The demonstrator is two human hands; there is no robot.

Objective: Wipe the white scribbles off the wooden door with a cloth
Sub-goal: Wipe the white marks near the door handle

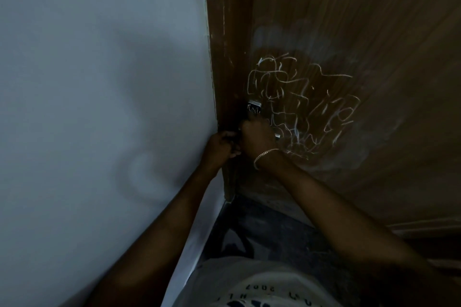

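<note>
The brown wooden door [349, 20] fills the right half of the view. White scribbles [301, 104] cover a patch at its left side, with a pale smeared haze above and around them. My right hand [258, 136] grips a metal door handle [277, 135] just below a metal latch plate [254, 106], at the lower left of the scribbles. My left hand [219, 148] sits close beside it at the door's edge with its fingers curled. The dim light hides what, if anything, it holds. No cloth shows in view.
A pale wall [99, 82] fills the left half and meets the dark door frame [224, 57]. Dark floor [269, 227] lies below the door. My white printed shirt [262, 286] shows at the bottom.
</note>
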